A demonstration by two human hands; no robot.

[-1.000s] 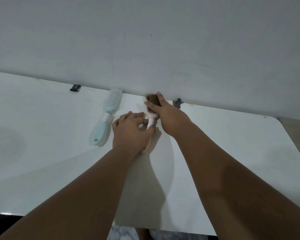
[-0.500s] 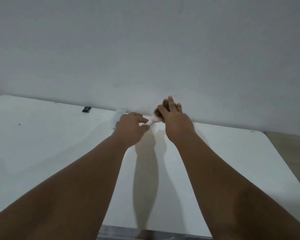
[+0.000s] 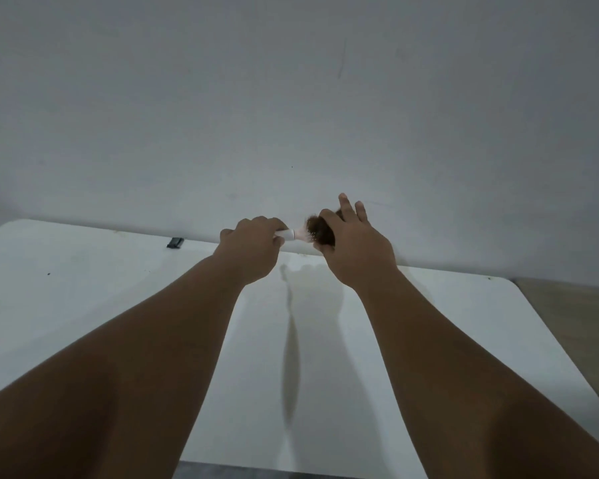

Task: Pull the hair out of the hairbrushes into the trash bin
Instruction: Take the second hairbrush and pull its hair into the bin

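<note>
My left hand (image 3: 251,248) is closed around the handle of a pink and white hairbrush (image 3: 296,234), held up off the white table (image 3: 83,295) and lying sideways. The brush head carries a brown clump of hair (image 3: 317,229). My right hand (image 3: 355,247) grips that clump with thumb and fingers, two fingers sticking up. The light blue hairbrush and the trash bin are not in view; my left arm covers the spot where the blue brush lay.
A plain grey wall (image 3: 291,98) rises right behind the table. A small black clip (image 3: 175,242) sits at the table's back edge on the left. The table's rounded right corner (image 3: 512,285) borders a wooden floor.
Both hands lifted the pink brush off the table and turned it sideways. The view tilted upward, so the blue brush dropped out of sight behind my left arm.
</note>
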